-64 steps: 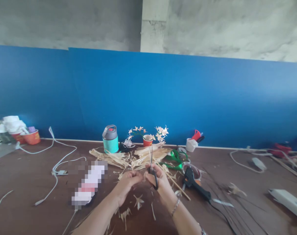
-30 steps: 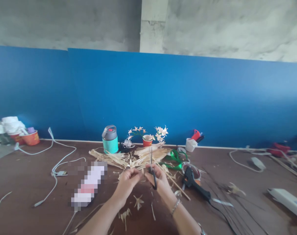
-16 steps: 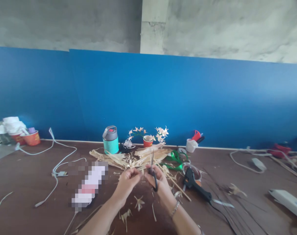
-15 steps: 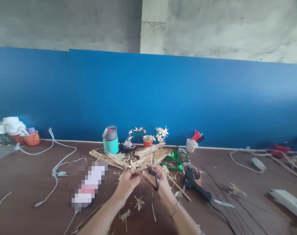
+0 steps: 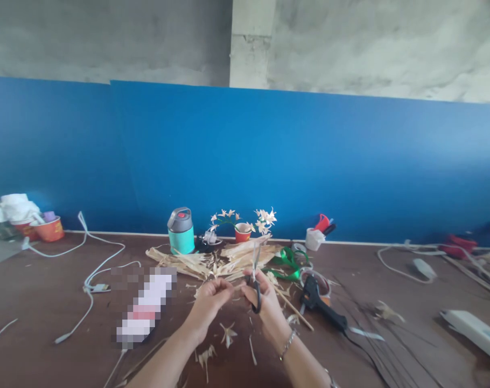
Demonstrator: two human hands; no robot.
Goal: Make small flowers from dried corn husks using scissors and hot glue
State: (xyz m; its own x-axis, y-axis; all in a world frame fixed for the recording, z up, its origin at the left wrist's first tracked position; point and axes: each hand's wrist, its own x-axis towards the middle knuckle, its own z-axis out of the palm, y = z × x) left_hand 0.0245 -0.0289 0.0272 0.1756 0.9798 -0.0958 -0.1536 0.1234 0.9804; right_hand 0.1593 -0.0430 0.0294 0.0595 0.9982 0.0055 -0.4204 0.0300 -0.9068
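Observation:
My right hand [image 5: 261, 296] is closed around a pair of scissors [image 5: 256, 285], whose blades point up and away from me. Thumb and fingers of my left hand [image 5: 212, 299] are pinched together close to it. Between the two hands shows a small pale strip of dried husk [image 5: 237, 288], held at the left fingertips. Just beyond them lies a pile of dried corn husks [image 5: 245, 252]. A star-shaped husk flower [image 5: 228, 334] rests on the table below my hands, beside loose husk scraps [image 5: 206, 358].
Behind the husks stand a teal flask [image 5: 181, 237] and a red paper cup [image 5: 242, 234] with husk flowers on stems. Green ribbon [image 5: 289, 264], a black glue gun [image 5: 323, 307] and thin wires lie right. White cables [image 5: 92, 280] and a blurred-out object [image 5: 146, 304] lie left.
The hands have drawn slightly apart, the right one with the scissors shifting a little to the right. The whole view has shifted slightly.

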